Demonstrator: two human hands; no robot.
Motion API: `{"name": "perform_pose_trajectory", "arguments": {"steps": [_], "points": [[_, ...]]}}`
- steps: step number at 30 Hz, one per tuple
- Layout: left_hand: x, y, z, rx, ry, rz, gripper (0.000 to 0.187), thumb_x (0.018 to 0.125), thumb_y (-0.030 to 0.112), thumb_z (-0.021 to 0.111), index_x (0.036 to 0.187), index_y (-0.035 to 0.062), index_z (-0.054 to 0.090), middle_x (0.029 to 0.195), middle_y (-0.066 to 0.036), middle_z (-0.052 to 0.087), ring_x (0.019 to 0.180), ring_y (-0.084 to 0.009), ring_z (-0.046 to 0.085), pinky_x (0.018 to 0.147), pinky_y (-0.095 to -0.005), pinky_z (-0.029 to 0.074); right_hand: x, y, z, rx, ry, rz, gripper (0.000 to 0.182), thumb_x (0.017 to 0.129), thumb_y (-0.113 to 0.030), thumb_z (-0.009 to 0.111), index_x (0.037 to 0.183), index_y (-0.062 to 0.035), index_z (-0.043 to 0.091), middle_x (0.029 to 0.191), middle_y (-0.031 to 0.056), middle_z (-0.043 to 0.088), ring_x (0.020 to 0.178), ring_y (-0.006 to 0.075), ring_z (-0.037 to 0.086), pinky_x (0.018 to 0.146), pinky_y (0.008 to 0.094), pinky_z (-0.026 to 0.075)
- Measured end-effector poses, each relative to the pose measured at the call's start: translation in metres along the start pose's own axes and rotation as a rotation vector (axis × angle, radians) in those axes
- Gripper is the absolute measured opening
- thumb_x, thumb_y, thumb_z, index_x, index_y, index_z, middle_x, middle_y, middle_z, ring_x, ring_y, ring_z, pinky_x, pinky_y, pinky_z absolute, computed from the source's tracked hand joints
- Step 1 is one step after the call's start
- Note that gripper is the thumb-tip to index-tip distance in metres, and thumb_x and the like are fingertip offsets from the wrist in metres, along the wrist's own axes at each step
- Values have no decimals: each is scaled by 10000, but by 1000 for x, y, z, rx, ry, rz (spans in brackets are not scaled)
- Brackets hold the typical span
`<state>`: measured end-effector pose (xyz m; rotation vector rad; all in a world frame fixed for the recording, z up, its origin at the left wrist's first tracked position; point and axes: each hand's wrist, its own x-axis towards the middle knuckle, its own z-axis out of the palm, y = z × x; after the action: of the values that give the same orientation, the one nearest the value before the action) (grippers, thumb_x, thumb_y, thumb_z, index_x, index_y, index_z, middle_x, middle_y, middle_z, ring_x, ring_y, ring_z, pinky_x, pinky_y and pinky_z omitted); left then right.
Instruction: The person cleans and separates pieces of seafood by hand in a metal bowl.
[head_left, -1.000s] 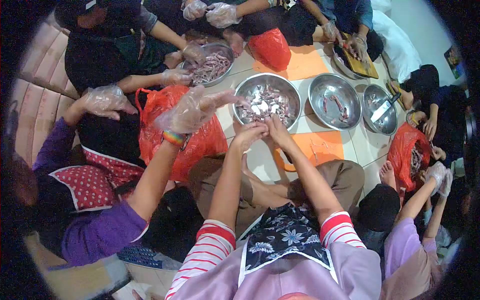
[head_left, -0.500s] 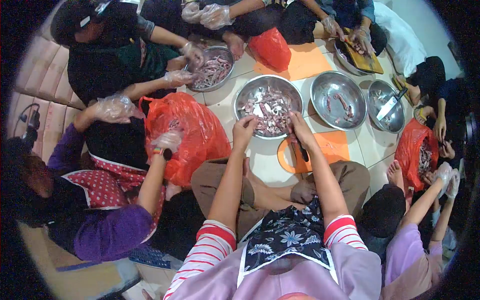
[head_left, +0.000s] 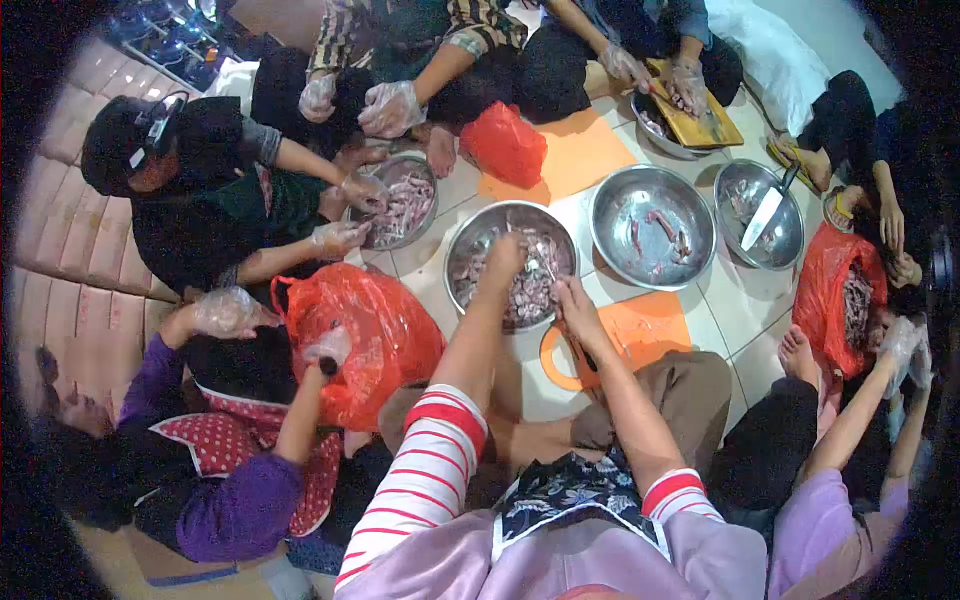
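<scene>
A steel bowl (head_left: 452, 282) of chopped pinkish-white pieces (head_left: 530, 297) stands on the floor in front of my crossed legs. My left hand (head_left: 506, 256) reaches over the bowl, fingers curled down toward the pieces; I cannot tell what they hold. At the bowl's right rim, my right hand (head_left: 580, 311) is closed around a knife (head_left: 581, 352), its black handle sticking out below the hand toward me. An orange cutting board (head_left: 655, 328) with a round handle lies just beyond that hand, partly under my forearm.
Another steel bowl (head_left: 625, 254) with a few pieces sits to the right, beside a bowl (head_left: 735, 190) with a large knife (head_left: 768, 222) across it. A red plastic bag (head_left: 400, 335) bulges at left, a co-worker's gloved hand inside. Several gloved people sit around.
My left hand has moved from the bowl's near rim to over its middle. My right hand stays near the rim with the knife. The whole view has shifted slightly.
</scene>
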<state>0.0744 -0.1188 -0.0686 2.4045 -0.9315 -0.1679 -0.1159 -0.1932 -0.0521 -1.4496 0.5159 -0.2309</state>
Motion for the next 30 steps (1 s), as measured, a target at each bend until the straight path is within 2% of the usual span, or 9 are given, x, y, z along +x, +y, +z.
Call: {"name": "perform_pose_trajectory", "arguments": {"steps": [1,3,11,13,16,21,22,23,30], "points": [[6,-3,10,48,-90,-109,178,722,84,536,863,23,627,859,-222,604,801,-353,591,717,-430,458,-9,-19,1,33,-39,67,376,910,-356,394,1100,-39,464,700,55,499,582,122,464,547,252,397],[17,-31,45,-44,217,224,130,725,94,550,815,53,635,865,-204,606,836,-335,578,754,-428,443,-8,-20,5,8,-26,57,374,913,-359,382,1093,-41,468,706,68,510,579,131,480,542,261,400],[-12,-1,11,163,185,7,198,796,197,565,859,9,559,856,-192,592,834,-316,566,749,-396,443,-13,-36,3,-119,-71,97,335,913,-361,383,1039,-71,492,636,84,531,535,177,527,518,311,425],[-21,5,-6,-349,243,-125,192,798,194,567,884,23,580,855,-160,612,740,-313,599,671,-380,472,-19,-41,3,-132,-107,229,334,911,-359,387,1038,-69,495,631,92,540,546,192,545,529,322,435],[-48,22,-38,-706,240,-211,231,831,239,574,937,35,555,820,-94,624,672,-181,603,574,-299,477,-24,-36,13,-301,-55,-80,345,909,-344,395,1104,-68,460,689,106,587,591,222,581,580,332,456],[-86,29,-67,-1523,-63,-552,210,851,287,546,986,132,503,854,-15,561,742,-111,561,564,-227,478,-22,-32,30,-258,22,-316,424,902,-318,412,1258,-97,344,1082,183,539,926,297,562,821,356,425],[-93,26,-77,-1605,-285,-485,180,862,312,521,963,164,501,877,4,553,720,-102,556,545,-218,467,-24,-32,31,-273,15,-362,422,901,-312,418,1258,-98,347,1123,190,509,975,305,538,844,359,410],[-96,26,-74,-1560,-204,-647,170,874,317,501,968,175,496,886,17,548,745,-88,547,563,-230,465,-21,-35,33,-290,11,-411,421,900,-307,424,1258,-99,350,1163,197,479,1023,314,514,868,362,395],[-126,37,-74,-1577,-167,-497,174,880,215,510,1021,113,504,898,14,554,805,-96,540,708,-277,482,-32,-56,30,-307,-130,-180,412,898,-305,438,1266,-136,360,1164,190,497,998,302,550,842,359,412]]}}
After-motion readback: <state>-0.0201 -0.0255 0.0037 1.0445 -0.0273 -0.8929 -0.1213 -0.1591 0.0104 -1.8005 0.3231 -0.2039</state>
